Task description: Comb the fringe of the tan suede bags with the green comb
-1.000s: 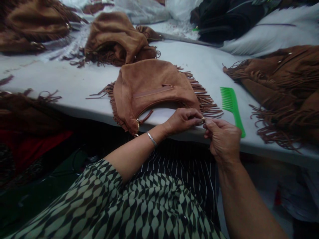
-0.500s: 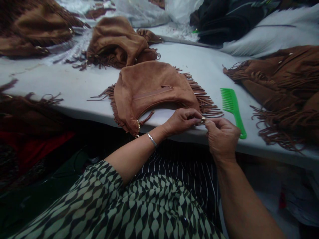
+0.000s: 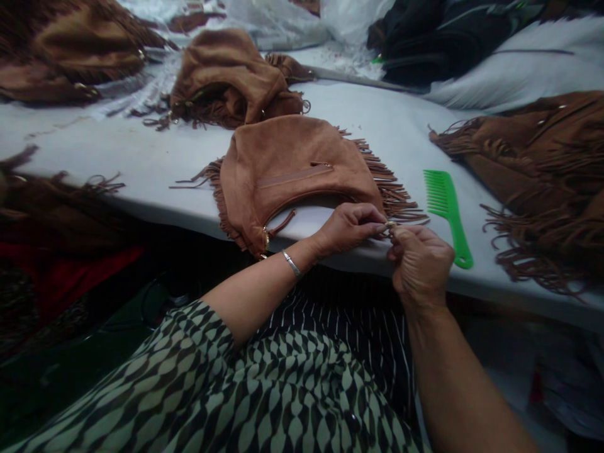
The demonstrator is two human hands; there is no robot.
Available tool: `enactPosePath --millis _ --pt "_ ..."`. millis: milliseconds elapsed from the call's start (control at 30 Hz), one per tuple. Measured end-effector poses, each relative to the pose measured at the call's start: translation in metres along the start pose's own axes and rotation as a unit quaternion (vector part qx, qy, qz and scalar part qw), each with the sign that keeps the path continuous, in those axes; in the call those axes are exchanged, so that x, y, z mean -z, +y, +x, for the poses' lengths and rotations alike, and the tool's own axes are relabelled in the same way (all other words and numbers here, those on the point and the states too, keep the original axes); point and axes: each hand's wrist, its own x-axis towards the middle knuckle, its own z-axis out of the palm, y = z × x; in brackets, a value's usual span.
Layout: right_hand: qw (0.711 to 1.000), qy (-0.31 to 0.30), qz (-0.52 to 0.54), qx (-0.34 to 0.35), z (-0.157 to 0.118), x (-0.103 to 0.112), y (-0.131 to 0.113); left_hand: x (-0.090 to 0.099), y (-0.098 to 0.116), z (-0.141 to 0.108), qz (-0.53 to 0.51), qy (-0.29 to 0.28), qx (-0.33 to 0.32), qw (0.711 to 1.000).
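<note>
A brown suede bag (image 3: pixel 297 148) with fringe at both sides lies near the front edge of the white table. At its right end, a small gold metal ring (image 3: pixel 389 225) is pinched between my two hands. My left hand (image 3: pixel 352 228), coming across from the left, grips the ring's left side with thumb and fingertips. The fingers of my right hand (image 3: pixel 422 258) are curled closed on its right side. Whether the ring is fastened to the bag is hidden by my fingers. A second gold fitting (image 3: pixel 267 239) shows at the bag's left end.
Right of my hands lies a green comb (image 3: pixel 453 217) on the white table (image 3: pixel 387 126). More brown fringed bags rest behind (image 3: pixel 221 69), at the back left (image 3: pixel 89 44) and at the right (image 3: pixel 542 151). Black material (image 3: pixel 425 44) and clear plastic (image 3: pixel 268 22) are at the back.
The view has shifted slightly, so the table items appear a little farther right. Both hands still pinch the ring, and the right hand's fingers have turned slightly.
</note>
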Motion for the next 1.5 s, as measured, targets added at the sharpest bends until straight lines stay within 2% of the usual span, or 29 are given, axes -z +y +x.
enactPosePath --millis 100,167,233,367,433,567,700,767,867,900,933,967,1067,1200,1267,1333,1400,1500 --pt "0.977 0.037 -0.148 0.152 -0.002 0.002 0.003 -0.002 -0.002 -0.001 -0.011 0.006 0.004 1.000" --pt "0.959 0.033 -0.197 0.201 -0.004 0.003 0.004 -0.002 -0.003 -0.001 -0.009 0.010 0.003 1.000" --pt "0.964 0.014 -0.186 0.189 -0.005 0.003 0.004 -0.002 -0.003 -0.001 0.004 0.018 0.004 1.000" --pt "0.994 -0.002 -0.080 0.069 -0.003 0.002 0.004 0.000 0.000 0.000 0.003 0.009 0.011 1.000" --pt "0.995 -0.009 -0.083 0.046 -0.002 0.004 0.005 0.000 0.001 0.001 -0.010 0.001 0.011 1.000" --pt "0.975 -0.043 -0.186 0.113 -0.003 0.008 0.005 0.001 -0.001 0.002 0.016 0.011 0.006 1.000" --pt "0.965 -0.031 -0.208 0.155 -0.008 0.009 0.000 0.000 -0.005 0.002 0.041 0.009 -0.016 0.999" --pt "0.938 -0.036 -0.274 0.207 -0.010 0.009 -0.005 -0.001 -0.007 0.002 0.062 -0.002 -0.037 0.997" --pt "0.864 -0.065 -0.408 0.289 -0.008 0.010 -0.015 -0.001 -0.007 0.003 0.123 -0.027 -0.073 0.989" --pt "0.850 -0.076 -0.431 0.292 -0.006 0.011 -0.019 -0.001 -0.007 0.003 0.145 -0.036 -0.087 0.985" --pt "0.851 -0.087 -0.437 0.276 -0.003 0.012 -0.022 -0.001 -0.007 0.004 0.166 -0.043 -0.101 0.980" --pt "0.865 -0.097 -0.426 0.247 -0.001 0.013 -0.024 -0.001 -0.007 0.005 0.183 -0.050 -0.114 0.975" --pt "0.917 -0.128 -0.347 0.149 0.006 0.017 -0.026 0.000 -0.008 0.006 0.229 -0.080 -0.136 0.961" --pt "0.953 -0.118 -0.272 0.067 0.006 0.017 -0.025 -0.001 -0.007 0.004 0.282 -0.095 -0.134 0.945" --pt "0.973 -0.115 -0.201 0.010 0.006 0.013 -0.030 -0.002 -0.006 0.002 0.291 -0.100 -0.130 0.942" --pt "0.988 -0.116 -0.091 -0.044 0.010 0.009 -0.040 -0.002 -0.003 0.001 0.282 -0.104 -0.129 0.945" --pt "0.991 -0.109 -0.003 -0.074 0.016 0.007 -0.051 -0.001 0.000 0.001 0.256 -0.100 -0.127 0.953" --pt "0.992 -0.099 0.027 -0.076 0.024 0.016 -0.060 0.003 0.003 0.003 0.162 -0.084 -0.072 0.981"
